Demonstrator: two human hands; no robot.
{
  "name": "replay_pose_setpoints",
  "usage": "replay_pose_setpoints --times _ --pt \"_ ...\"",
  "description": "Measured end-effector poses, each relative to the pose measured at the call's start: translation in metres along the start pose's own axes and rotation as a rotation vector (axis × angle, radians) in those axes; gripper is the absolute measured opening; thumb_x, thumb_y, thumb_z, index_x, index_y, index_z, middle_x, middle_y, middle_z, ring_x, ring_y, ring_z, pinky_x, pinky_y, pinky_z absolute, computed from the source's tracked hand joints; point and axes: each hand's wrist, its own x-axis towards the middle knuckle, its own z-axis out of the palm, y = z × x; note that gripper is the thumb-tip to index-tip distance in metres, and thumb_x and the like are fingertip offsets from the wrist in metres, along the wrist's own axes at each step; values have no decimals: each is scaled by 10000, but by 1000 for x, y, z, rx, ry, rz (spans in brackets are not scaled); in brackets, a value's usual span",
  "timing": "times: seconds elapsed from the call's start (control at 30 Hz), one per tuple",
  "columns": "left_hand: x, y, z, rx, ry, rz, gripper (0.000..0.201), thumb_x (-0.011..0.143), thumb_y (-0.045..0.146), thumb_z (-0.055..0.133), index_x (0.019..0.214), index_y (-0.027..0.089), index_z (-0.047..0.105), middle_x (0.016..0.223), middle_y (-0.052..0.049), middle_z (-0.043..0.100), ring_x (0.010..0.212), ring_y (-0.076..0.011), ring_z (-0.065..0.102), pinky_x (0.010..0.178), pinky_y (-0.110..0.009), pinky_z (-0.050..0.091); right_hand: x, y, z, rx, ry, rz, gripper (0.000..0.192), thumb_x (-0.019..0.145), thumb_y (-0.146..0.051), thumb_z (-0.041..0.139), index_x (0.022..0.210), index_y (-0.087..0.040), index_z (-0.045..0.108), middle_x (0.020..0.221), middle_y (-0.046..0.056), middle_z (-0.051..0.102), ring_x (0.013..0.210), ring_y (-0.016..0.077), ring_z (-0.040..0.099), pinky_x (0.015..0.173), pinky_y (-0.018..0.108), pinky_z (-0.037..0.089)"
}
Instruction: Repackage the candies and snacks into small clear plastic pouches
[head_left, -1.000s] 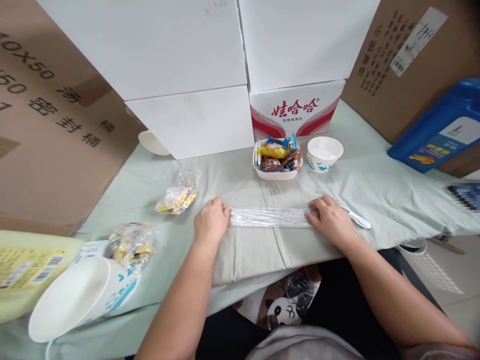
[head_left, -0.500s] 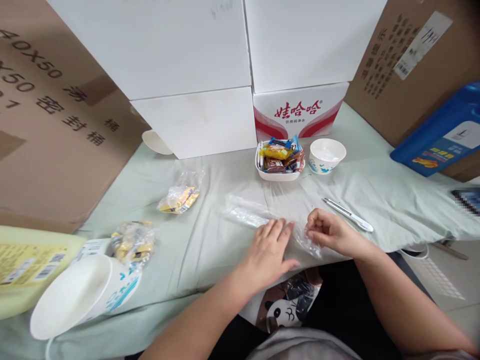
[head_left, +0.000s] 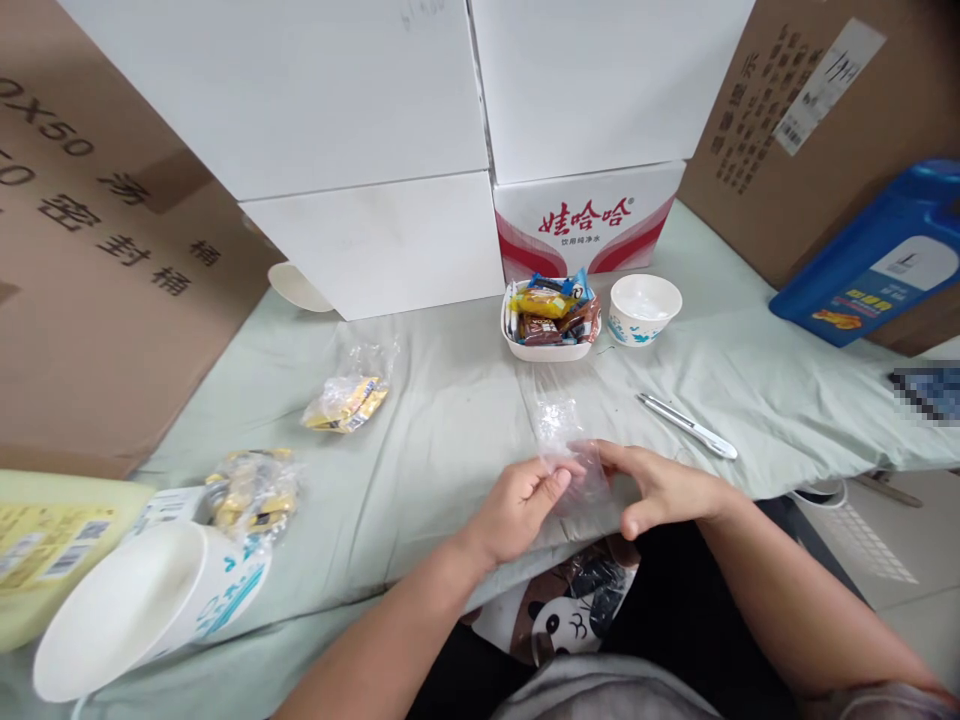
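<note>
At the far left of the bench (head_left: 420,400), which is draped in a pale green cloth, a large white paper bowl with blue print (head_left: 135,610) lies tipped on its side with its mouth toward the camera, beside a yellow-green package (head_left: 45,530). Just behind it sits a clear bag of yellow-wrapped sweets (head_left: 251,487), and farther back a second small clear bag of yellow sweets (head_left: 346,398); both lie loose on the cloth, within easy reach.

Near the front edge of the bench, the left hand (head_left: 517,505) pinches one side of a crumpled piece of clear plastic film (head_left: 566,455) between thumb and fingers. The right hand (head_left: 660,487) closes on the opposite side, so the film is gathered between the two hands, its upper part standing slightly off the cloth. Holding it from both sides keeps the thin, clingy sheet from folding onto itself.

Behind the hands, a white rectangular dish filled with wrapped snacks (head_left: 550,320) stands beside a small white paper bowl with blue pattern (head_left: 645,310), both against stacked white cartons (head_left: 375,150). A silver pen-like tool (head_left: 686,425) lies to the right, apart from the hands. A blue plastic jug (head_left: 870,255) leans against brown cardboard at the far right.
</note>
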Motion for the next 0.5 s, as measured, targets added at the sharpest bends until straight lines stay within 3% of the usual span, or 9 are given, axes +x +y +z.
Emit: replay_pose_setpoints --times 0.13,0.23,0.37,0.5 --pt "10 -17 -2 122 214 -61 299 910 418 528 1038 178 651 891 -45 694 784 -168 629 730 -302 512 10 10 17 -7 164 102 745 808 -493 675 1410 -155 397 920 46 649 786 170 608 711 301 504" --pt "17 -29 -1 134 302 -103 402 872 394 589 1199 161 554 798 -13 650 694 -144 593 675 -288 493 16 11 27 28 276 157 557 881 -322 582 1389 -184 396 772 -17 631 681 136 593 660 271 483" --pt "23 -35 2 72 361 -119 659 836 310 630 1407 155 342 766 18 631 674 -132 600 683 -281 499 19 4 34 -66 350 210 591 857 -220 557 1413 -188 360 760 -27 646 677 138 607 673 278 476" --pt "26 -37 4 145 388 -116 638 833 265 631 1399 186 348 751 34 624 641 -116 597 684 -269 505 21 -2 36 -165 382 278 616 833 -188 551 1416 -160 355 755 -15 667 677 153 621 668 287 469"
